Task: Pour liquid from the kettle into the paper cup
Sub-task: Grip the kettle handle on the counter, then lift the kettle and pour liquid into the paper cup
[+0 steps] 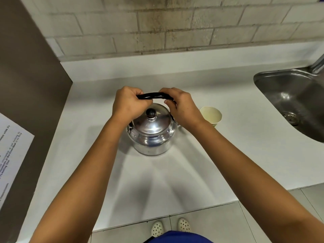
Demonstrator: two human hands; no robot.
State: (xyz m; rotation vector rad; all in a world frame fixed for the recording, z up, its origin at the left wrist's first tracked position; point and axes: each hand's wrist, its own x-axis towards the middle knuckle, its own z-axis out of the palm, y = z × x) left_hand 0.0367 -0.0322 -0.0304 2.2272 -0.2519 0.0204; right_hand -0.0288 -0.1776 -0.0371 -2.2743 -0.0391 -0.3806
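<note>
Both hands are closed on the kettle's black handle (154,95). The left hand (128,103) wraps the handle's end at 9 o'clock, fingers curled over the top and tucked under, so its fist hides that end. The right hand (180,106) grips the end at 3 o'clock, fingers folded over the bar and the thumb pressed beneath it. Only the short middle stretch of the handle shows between the two fists.

The kettle (152,134), shiny metal with a domed lid and a black knob (151,113), sits upright on the white counter (157,181), directly below the hands toward 6 o'clock. Whether its base touches the counter or is just lifted cannot be told. Its spout is hidden under the right wrist.

The paper cup (211,115), pale yellow and standing mouth up, is just beside the right hand at 3 o'clock, near the kettle but apart from it; the right wrist covers part of its lower side.

Farther out at 3 o'clock a steel sink (294,99) is set into the counter. At 12 o'clock a tiled wall (157,28) runs behind everything.
</note>
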